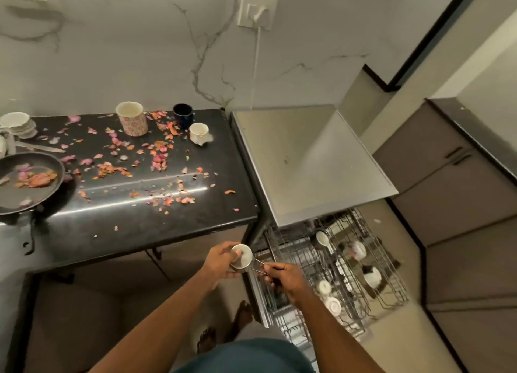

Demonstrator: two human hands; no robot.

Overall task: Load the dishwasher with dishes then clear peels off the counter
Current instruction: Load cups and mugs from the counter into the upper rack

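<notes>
Nearest the camera, a teal-clad lap fills the bottom edge, with bare feet on the floor just past it. Both forearms reach forward from there. The left hand grips a small steel cup, fingers curled round its wall and the thumb over its rim. The right hand pinches the cup's thin wire handle between thumb and fingertips, the other fingers curled in. The cup hangs in the air between the counter's front edge and the rack, touching neither.

Just right of the hands, the wire rack stands pulled out of the dishwasher. In it lie a ladle, several small white cups and a dark-and-white bowl; the blur hides how exactly they sit.

To the left and farther off, the black counter is strewn with pink and orange peels. A dark pan at its left edge holds more peels. Behind the pan lies a knife, and beyond that a stack of white dishes. Toward the back stand a floral mug, a dark blue mug and a small white cup, well apart from each other.

On the marble wall behind, a plug sits in a socket.
</notes>
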